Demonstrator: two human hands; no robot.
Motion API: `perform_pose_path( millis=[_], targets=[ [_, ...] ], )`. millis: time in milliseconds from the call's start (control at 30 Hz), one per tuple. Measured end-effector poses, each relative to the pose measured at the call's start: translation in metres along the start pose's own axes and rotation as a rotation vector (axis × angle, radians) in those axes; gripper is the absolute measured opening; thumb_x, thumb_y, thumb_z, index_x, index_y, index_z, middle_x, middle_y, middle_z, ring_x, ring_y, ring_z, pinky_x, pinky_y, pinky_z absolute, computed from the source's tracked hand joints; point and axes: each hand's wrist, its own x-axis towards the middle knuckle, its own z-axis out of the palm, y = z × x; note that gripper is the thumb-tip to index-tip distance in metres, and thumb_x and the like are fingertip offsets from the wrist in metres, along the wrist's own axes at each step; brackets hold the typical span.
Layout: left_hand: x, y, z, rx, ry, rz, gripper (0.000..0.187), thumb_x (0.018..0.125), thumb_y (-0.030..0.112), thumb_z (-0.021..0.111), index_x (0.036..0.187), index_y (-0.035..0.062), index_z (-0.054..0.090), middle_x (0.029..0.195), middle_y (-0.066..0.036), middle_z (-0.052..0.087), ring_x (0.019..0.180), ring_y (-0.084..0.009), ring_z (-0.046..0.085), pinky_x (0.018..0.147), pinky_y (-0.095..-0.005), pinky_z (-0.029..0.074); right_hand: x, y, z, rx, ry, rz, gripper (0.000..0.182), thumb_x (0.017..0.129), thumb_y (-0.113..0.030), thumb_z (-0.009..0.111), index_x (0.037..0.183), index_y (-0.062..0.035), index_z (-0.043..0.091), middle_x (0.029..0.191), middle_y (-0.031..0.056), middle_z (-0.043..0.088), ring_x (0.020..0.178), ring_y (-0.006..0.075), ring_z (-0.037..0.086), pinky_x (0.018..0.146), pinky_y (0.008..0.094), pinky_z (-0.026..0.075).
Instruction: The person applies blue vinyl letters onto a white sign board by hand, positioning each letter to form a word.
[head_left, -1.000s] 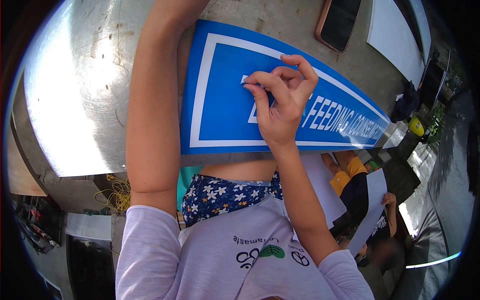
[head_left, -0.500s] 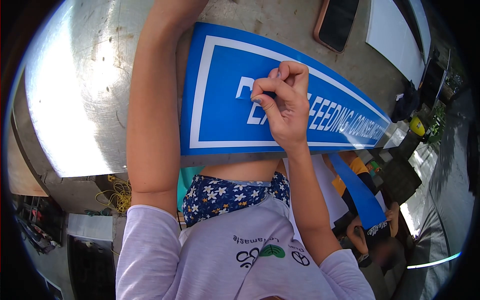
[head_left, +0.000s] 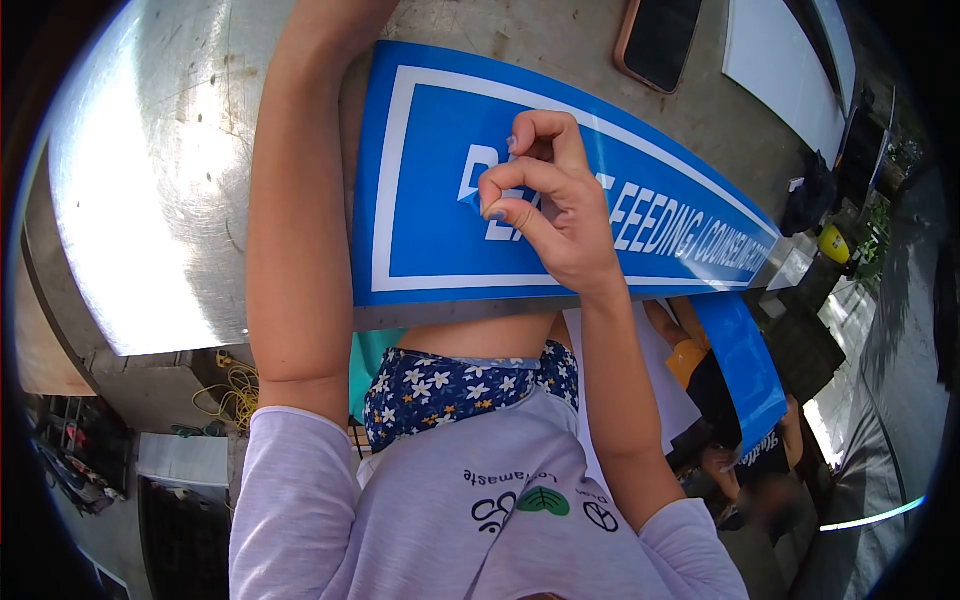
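My right hand (head_left: 555, 200) is over the left part of a blue sign (head_left: 440, 120) with a white border and white letters. Its thumb and index finger are pinched on a small flap of blue film (head_left: 471, 199), beside the first white letter; the middle finger is curled above them. The hand hides several letters of the upper line and most of the lower line. My left forearm (head_left: 300, 220) lies along the sign's left edge and runs out of the top of the view, where the left hand is cut off.
Beyond the sign, a phone (head_left: 658, 42) rests on the metal table (head_left: 190, 130). White panels (head_left: 785, 75) are at the upper right. At the lower right, another person (head_left: 765, 465) in a black shirt is by a hanging blue strip (head_left: 740, 350). Yellow cord (head_left: 238, 392) lies at lower left.
My right hand and the flap have shifted slightly left in view, as has the sign. The thumb and index finger remain pinched. Near the other person, the blue strip has moved and looks wider.
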Motion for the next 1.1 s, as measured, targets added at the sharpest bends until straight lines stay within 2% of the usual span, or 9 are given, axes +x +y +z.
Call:
perform_pose_path(
  millis=[267, 400, 600, 700, 800, 967, 1100],
  targets=[
    [0.001, 0.000, -0.001, 0.019, 0.034, -0.053, 0.042, 0.090, 0.030, 0.056, 0.112, -0.0054, 0.053, 0.070, 0.000, 0.055, 0.049, -0.0037, 0.053, 0.049, -0.0172, 0.050, 0.001, 0.001, -0.009, 0.103, -0.124, 0.002, 0.009, 0.067, -0.017, 0.073, 0.073, -0.0108, 0.070, 0.101, 0.0038, 0.046, 0.101, 0.0220, 0.041, 0.095, 0.0351, 0.034],
    [-0.001, -0.005, -0.004, -0.045, -0.028, 0.029, 0.043, 0.089, 0.031, 0.056, 0.112, -0.0056, 0.053, 0.071, 0.000, 0.055, 0.051, -0.0049, 0.055, 0.048, -0.0179, 0.051, 0.001, 0.002, -0.009, 0.139, -0.116, 0.012, 0.010, 0.066, -0.018, 0.073, 0.073, -0.0119, 0.070, 0.102, 0.0035, 0.047, 0.102, 0.0219, 0.041, 0.095, 0.0365, 0.034],
    [0.000, -0.001, -0.001, -0.048, 0.043, -0.071, 0.043, 0.090, 0.030, 0.055, 0.114, -0.0058, 0.053, 0.072, -0.001, 0.054, 0.051, -0.0065, 0.055, 0.047, -0.0192, 0.051, 0.000, 0.003, -0.007, 0.253, -0.061, 0.061, 0.010, 0.065, -0.017, 0.074, 0.073, -0.0123, 0.071, 0.101, 0.0022, 0.048, 0.105, 0.0214, 0.040, 0.096, 0.0362, 0.034],
    [-0.003, 0.000, -0.002, 0.006, 0.002, -0.015, 0.043, 0.090, 0.031, 0.055, 0.114, -0.0055, 0.053, 0.072, -0.001, 0.054, 0.050, -0.0059, 0.054, 0.048, -0.0190, 0.051, 0.001, 0.002, -0.010, 0.242, -0.093, 0.043, 0.011, 0.065, -0.016, 0.074, 0.074, -0.0127, 0.072, 0.101, 0.0020, 0.048, 0.105, 0.0213, 0.040, 0.096, 0.0360, 0.035],
    [-0.001, -0.006, -0.006, -0.069, -0.036, 0.045, 0.043, 0.090, 0.031, 0.056, 0.114, -0.0053, 0.053, 0.072, -0.001, 0.054, 0.051, -0.0054, 0.053, 0.050, -0.0188, 0.052, 0.001, 0.002, -0.012, 0.238, -0.137, 0.034, 0.012, 0.064, -0.018, 0.076, 0.074, -0.0133, 0.072, 0.101, 0.0020, 0.049, 0.105, 0.0213, 0.040, 0.095, 0.0363, 0.035],
    [0.000, 0.003, 0.001, -0.008, 0.044, -0.064, 0.044, 0.090, 0.030, 0.056, 0.115, -0.0054, 0.052, 0.074, -0.001, 0.055, 0.051, -0.0035, 0.050, 0.053, -0.0197, 0.053, 0.000, 0.002, -0.015, 0.330, -0.165, 0.066, 0.015, 0.062, -0.022, 0.080, 0.073, -0.0145, 0.073, 0.100, 0.0016, 0.049, 0.106, 0.0211, 0.039, 0.096, 0.0372, 0.033],
    [0.001, 0.001, -0.001, -0.034, 0.019, -0.058, 0.043, 0.091, 0.030, 0.056, 0.115, -0.0055, 0.051, 0.074, -0.002, 0.055, 0.051, -0.0027, 0.049, 0.053, -0.0200, 0.053, 0.000, 0.006, -0.018, 0.361, -0.173, 0.045, 0.015, 0.062, -0.022, 0.080, 0.073, -0.0144, 0.073, 0.100, 0.0015, 0.049, 0.106, 0.0209, 0.039, 0.097, 0.0377, 0.031]
  ],
)
